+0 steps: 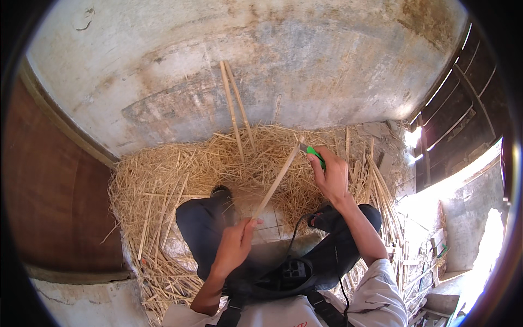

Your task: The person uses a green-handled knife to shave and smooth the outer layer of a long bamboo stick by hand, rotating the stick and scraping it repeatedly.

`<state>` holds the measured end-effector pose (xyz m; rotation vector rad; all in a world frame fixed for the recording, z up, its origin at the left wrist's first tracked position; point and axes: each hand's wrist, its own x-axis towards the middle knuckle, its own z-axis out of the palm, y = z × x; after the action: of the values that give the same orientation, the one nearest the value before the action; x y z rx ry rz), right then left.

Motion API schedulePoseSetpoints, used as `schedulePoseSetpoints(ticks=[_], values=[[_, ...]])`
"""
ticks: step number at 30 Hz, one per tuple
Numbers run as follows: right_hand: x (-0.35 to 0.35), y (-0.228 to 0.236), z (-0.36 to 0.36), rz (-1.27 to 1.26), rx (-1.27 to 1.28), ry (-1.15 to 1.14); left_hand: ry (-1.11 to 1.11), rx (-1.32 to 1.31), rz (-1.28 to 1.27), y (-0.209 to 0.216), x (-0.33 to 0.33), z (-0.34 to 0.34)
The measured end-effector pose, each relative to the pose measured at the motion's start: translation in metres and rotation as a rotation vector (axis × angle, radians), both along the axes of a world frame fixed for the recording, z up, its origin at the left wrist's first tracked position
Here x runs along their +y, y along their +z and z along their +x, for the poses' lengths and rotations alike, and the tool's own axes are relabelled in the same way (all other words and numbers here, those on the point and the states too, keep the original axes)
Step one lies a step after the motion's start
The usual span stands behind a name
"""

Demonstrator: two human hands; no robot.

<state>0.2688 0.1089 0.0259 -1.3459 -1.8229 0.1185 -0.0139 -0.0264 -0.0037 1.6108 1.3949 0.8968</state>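
My left hand (235,243) is closed around the lower end of a long, pale strip that looks like split bamboo (277,184). The strip slants up and to the right, away from me. In my right hand (331,177) is a green-handled utility knife (316,155), fingers wrapped round its handle. The knife's blade meets the strip at or close to its upper end. Whether the edge is cutting in is too small to tell.
Straw-like shavings (174,158) cover much of the floor. Two bamboo strips (231,109) lean on the stained wall (327,60) ahead. More long strips (378,188) lie at my right, others (158,218) at my left. A brown wooden panel (60,196) stands on the left.
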Motion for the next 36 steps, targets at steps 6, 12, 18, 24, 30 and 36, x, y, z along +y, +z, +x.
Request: schedulePoseSetpoints(ticks=[6, 12, 18, 24, 30, 36], values=[[-0.023, -0.02, -0.03, 0.057, 0.013, 0.277, 0.102, -0.127, -0.051, 0.005, 0.016, 0.002], [-0.042, -0.02, -0.052, -0.05, -0.11, 0.443, 0.147, -0.159, -0.016, 0.006, 0.025, 0.009], [-0.044, -0.024, -0.055, -0.017, -0.117, 0.422, 0.174, -0.16, 0.061, 0.01, 0.028, 0.019], [-0.027, -0.025, -0.04, 0.028, -0.083, 0.271, 0.189, -0.113, -0.016, 0.017, 0.025, 0.018], [-0.006, -0.017, -0.014, 0.01, -0.012, 0.098, 0.158, -0.029, 0.022, 0.007, 0.012, 0.006], [-0.023, -0.026, -0.031, 0.073, -0.006, 0.303, 0.207, -0.081, 0.103, 0.003, 0.018, 0.008]])
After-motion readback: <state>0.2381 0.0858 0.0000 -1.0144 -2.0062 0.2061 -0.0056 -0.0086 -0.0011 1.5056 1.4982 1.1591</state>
